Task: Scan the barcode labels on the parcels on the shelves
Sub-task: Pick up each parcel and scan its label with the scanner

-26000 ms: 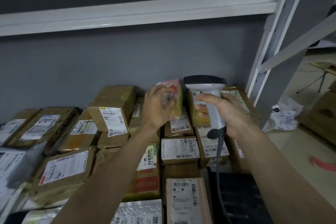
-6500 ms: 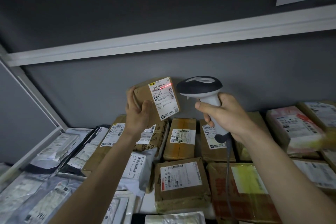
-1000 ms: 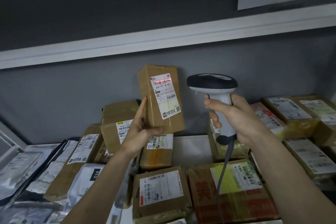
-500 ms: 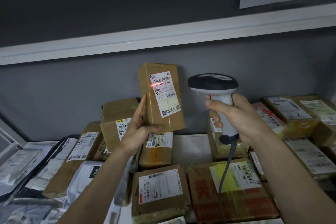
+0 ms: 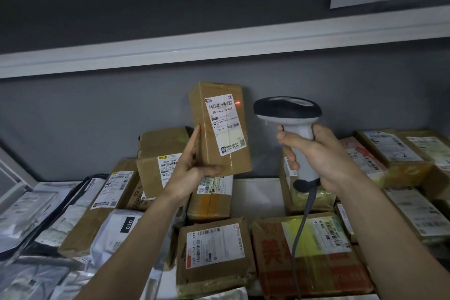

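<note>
My left hand (image 5: pixel 192 168) grips the lower part of a tall brown cardboard parcel (image 5: pixel 207 139) and holds it upright above the shelf, its white barcode label (image 5: pixel 225 124) facing me. My right hand (image 5: pixel 319 153) grips the white handle of a barcode scanner (image 5: pixel 287 111) with a dark head, just right of the parcel. A small red scanner dot (image 5: pixel 238 103) sits at the right edge of the label's top barcode. The scanner's grey cable (image 5: pixel 300 231) hangs down over the parcels.
Several cardboard boxes, such as one with a white label (image 5: pixel 215 246) and one with red print (image 5: pixel 309 253), cover the shelf. Grey plastic mailers (image 5: pixel 36 217) lie at the left. A white shelf rail (image 5: pixel 219 48) runs overhead against the grey wall.
The red scan line has shrunk to a dot and slid from the label's barcode to its right edge. Parcel and scanner stay almost in place.
</note>
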